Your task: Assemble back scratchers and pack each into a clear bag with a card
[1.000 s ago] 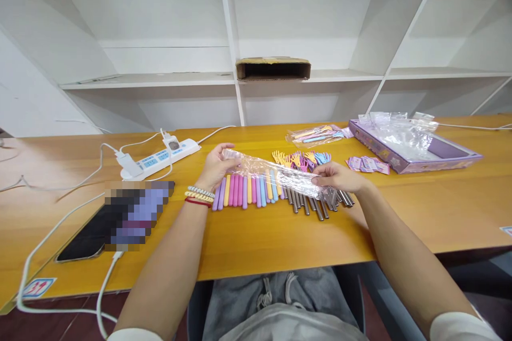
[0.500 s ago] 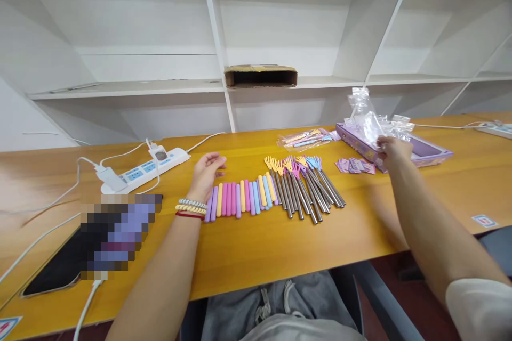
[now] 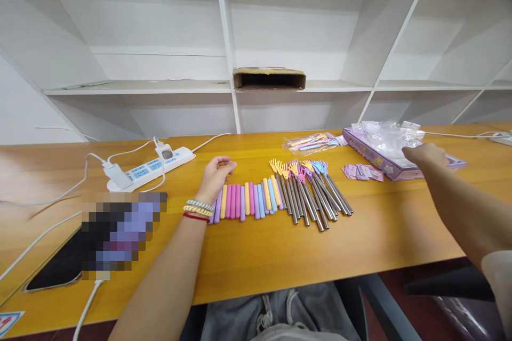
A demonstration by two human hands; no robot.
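My left hand [image 3: 217, 176] hovers over the left end of a row of pastel sticks [image 3: 247, 200], fingers curled and thumb near the fingertips; whether anything is between them is too small to tell. My right hand [image 3: 427, 155] reaches over the purple box [image 3: 374, 153], at the clear plastic bags [image 3: 388, 136] heaped in it. Its fingertips are partly hidden, so its hold is unclear. Between the hands lie several metal rods with small coloured hand-shaped ends [image 3: 316, 194]. Small purple cards [image 3: 363, 172] rest in front of the box. A filled clear packet [image 3: 314, 141] lies behind the rods.
A white power strip [image 3: 150, 169] with plugs and cables is at the left. A dark tablet-like device [image 3: 56, 264], partly pixelated, lies nearer me. White shelves rise behind the table [image 3: 280, 261], with an open cardboard box [image 3: 269, 79] on one.
My right hand has moved right over the box. The plastic that stood raised near it is now lower, on the heap. My left hand stays by the sticks. The whole view has shifted slightly.
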